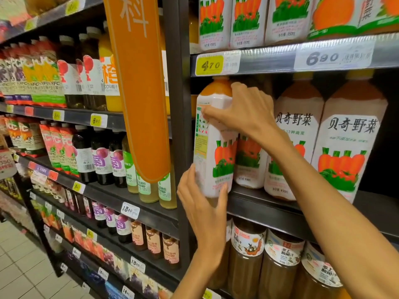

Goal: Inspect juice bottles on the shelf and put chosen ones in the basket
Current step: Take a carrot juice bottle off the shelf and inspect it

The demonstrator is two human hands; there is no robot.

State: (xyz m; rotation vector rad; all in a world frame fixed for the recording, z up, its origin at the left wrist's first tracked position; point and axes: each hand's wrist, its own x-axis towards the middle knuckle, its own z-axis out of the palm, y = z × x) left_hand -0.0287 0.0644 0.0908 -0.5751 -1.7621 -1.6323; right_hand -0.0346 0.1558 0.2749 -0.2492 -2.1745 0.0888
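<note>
Dark metal shelving [177,108] with price tags [209,65], an orange hanging sign [142,89], pale tiled floor [23,268].

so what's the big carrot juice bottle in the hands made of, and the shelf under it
carrot juice bottle: probably clear plastic, orange juice showing through at the shoulder, wrapped in a glossy white printed sleeve. shelf: looks like dark painted metal, matte, with a thin hard front edge; can't be sure from the picture.
</note>
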